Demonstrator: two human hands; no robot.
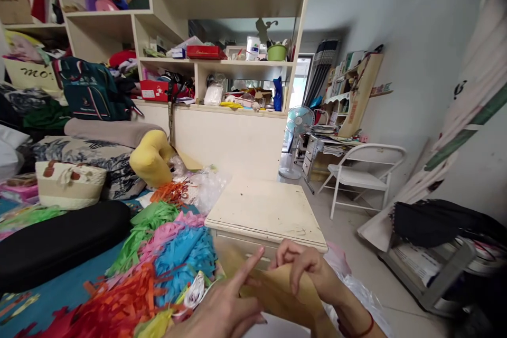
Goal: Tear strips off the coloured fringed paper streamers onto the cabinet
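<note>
Pinching the upper edge of the brown paper sheet (277, 290) between thumb and curled fingers, my right hand (303, 268) is closed on it. My left hand (224, 309) lies loose against the sheet's near side, index finger stretched out and clasping nothing. Together they seem to keep the paper taut and tilted up toward me. The sheet sits low in front of me, just before the cream wooden cabinet (265, 211). A red cord bracelet (366, 327) circles my right wrist. To my left, a heap of paper fringe (186, 259) in blue, pink, green and red-orange spills over the teal mat (59, 290), probably kept within easy reach. A white folding chair (364, 169) stands well apart, by the wall.
</note>
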